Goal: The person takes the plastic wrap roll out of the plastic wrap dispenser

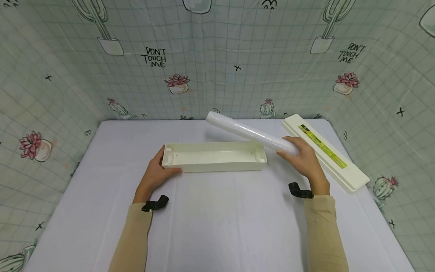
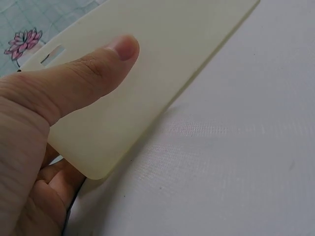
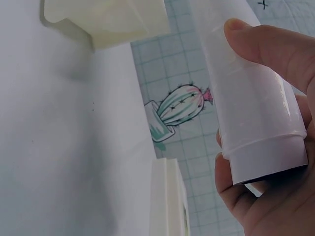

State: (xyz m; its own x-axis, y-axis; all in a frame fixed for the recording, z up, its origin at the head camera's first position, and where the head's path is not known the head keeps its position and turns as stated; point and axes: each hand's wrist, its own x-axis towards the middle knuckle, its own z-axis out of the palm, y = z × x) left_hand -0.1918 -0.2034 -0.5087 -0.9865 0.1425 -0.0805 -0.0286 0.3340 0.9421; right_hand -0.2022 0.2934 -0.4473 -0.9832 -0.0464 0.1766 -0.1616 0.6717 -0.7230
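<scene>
A long cream plastic box (image 1: 214, 167), its top uncovered, stands in the middle of the table. My left hand (image 1: 156, 174) grips its left end, the thumb (image 2: 101, 73) lying along the front wall and the other fingers round behind. In my right hand (image 1: 304, 158) is a roll of clear plastic wrap (image 1: 251, 131), held by its near right end. The roll slants up and to the left, over the box's back right corner. The right wrist view shows thumb and fingers curled round the roll (image 3: 256, 108) close to its end.
The box's long cream lid (image 1: 326, 153), with a yellow-green label strip (image 1: 321, 145), lies slantwise at the right edge of the white-covered table (image 1: 217, 226). Patterned cloth (image 1: 217, 56) hangs around the back and sides.
</scene>
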